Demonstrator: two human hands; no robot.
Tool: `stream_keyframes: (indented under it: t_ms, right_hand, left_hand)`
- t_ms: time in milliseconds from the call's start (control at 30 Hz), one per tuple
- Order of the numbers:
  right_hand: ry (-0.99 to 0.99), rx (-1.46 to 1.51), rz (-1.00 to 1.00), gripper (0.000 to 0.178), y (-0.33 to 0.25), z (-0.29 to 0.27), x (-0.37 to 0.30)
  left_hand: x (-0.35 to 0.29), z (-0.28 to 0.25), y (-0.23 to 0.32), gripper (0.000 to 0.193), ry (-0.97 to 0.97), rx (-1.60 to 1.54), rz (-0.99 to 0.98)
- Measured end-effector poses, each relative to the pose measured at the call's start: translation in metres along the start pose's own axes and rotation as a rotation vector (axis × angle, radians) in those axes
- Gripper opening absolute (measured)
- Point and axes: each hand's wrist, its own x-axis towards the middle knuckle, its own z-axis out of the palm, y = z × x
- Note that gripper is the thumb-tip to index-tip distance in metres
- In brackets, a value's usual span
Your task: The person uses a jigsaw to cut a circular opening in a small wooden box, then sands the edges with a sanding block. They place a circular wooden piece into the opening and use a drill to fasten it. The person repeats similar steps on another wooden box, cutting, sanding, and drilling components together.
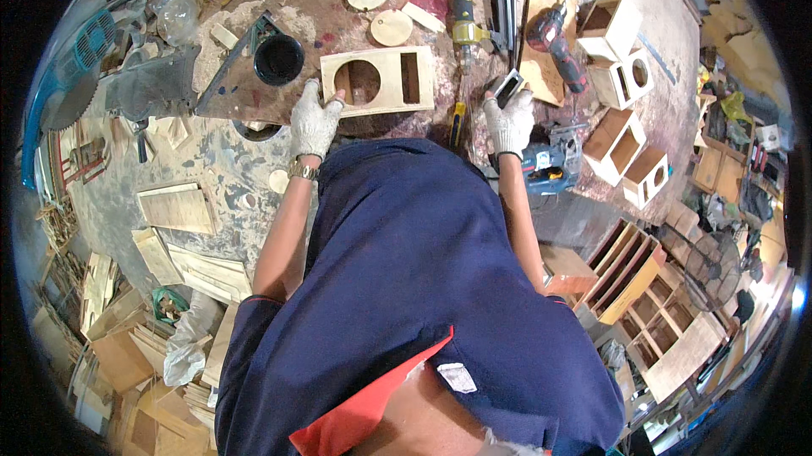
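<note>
My left hand [315, 124], in a whitish knit glove, grips the lower left corner of a pale wooden box [391, 101]. The box's face has a large round hole and a narrow upright slot. In my right hand [510, 122], gloved the same way, is a small dark rectangular thing with a shiny metal edge [507, 87]; its kind I cannot make out. A yellow-and-black handled tool [458, 124] lies between my hands. Just beside my right wrist rests a blue jigsaw [550, 164].
A green-and-grey power tool [467, 8] and a red-and-black cordless drill [556, 46] lie beyond my right hand. Several small wooden boxes [616, 145] stand at the right. Two wooden discs [392, 28] and a round black container [278, 60] lie farther off. A blue saw [85, 41] sits far left.
</note>
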Motion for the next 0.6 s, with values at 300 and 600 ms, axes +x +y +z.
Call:
stream_keyframes:
  t_ms: [300,600]
  right_hand:
    - [-0.377,0.801,-0.143,0.071,-0.066,-0.03,-0.024]
    - [-0.334,0.304,-0.442,0.07,-0.131,-0.041,-0.057]
  left_hand:
    - [-0.017,-0.009,0.004,0.057,0.154,0.004,0.021]
    - [-0.003,-0.017,0.007,0.052,0.234,-0.008,0.185]
